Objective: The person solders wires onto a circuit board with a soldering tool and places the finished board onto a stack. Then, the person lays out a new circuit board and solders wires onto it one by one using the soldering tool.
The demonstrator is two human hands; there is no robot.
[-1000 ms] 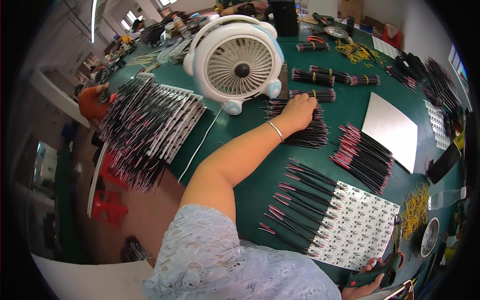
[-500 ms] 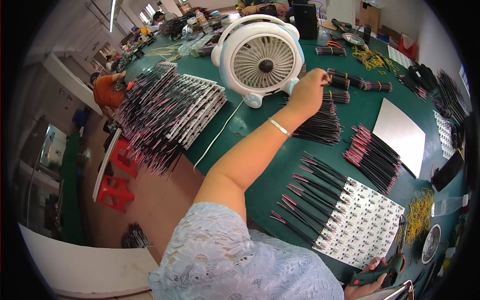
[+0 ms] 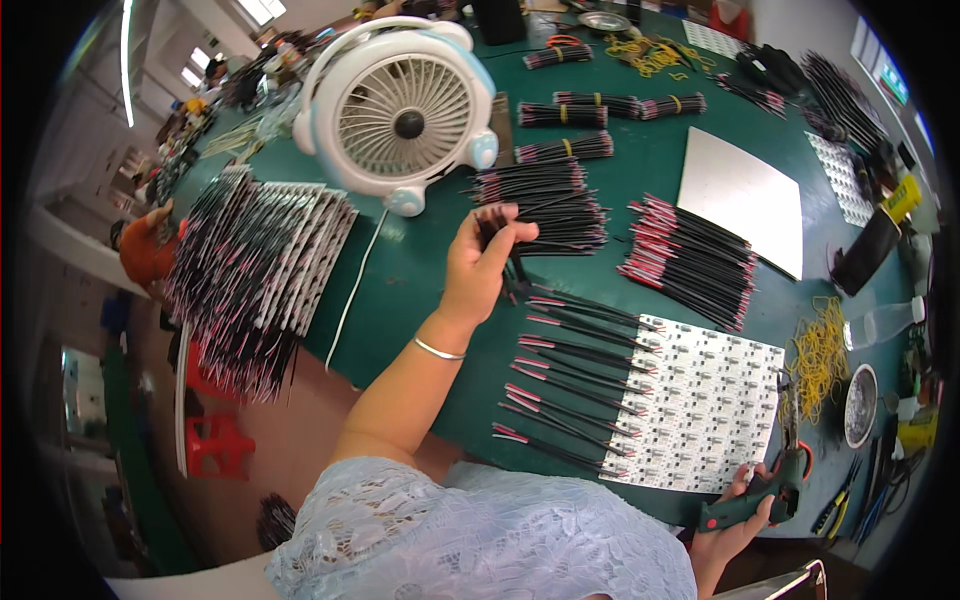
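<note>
My left hand (image 3: 478, 262), a band at its wrist, pinches a few short black wires (image 3: 516, 276) above the green table. Just beyond it lies a pile of black wires (image 3: 560, 215). At the lower right, my right hand (image 3: 728, 545) is wrapped round a green pistol-shaped soldering gun (image 3: 748, 508) with an orange trigger. The gun's metal front end points away from me, beside a white circuit board sheet (image 3: 700, 405) full of small parts. Pairs of black wires with red and white ends (image 3: 570, 385) stick out from the sheet's left edge.
A white fan (image 3: 408, 120) stands behind my left hand, its cord (image 3: 352, 285) trailing forward. Wired boards are stacked (image 3: 300, 250) at left. Red-ended wires (image 3: 690, 262), a pale panel (image 3: 745, 200), yellow bands (image 3: 820, 350), a bottle (image 3: 885, 324) and a metal dish (image 3: 860, 405) lie right.
My left hand has drawn back toward me from beside the fan and now holds black wires. My right hand keeps the soldering gun by the board. The whole view has shifted.
</note>
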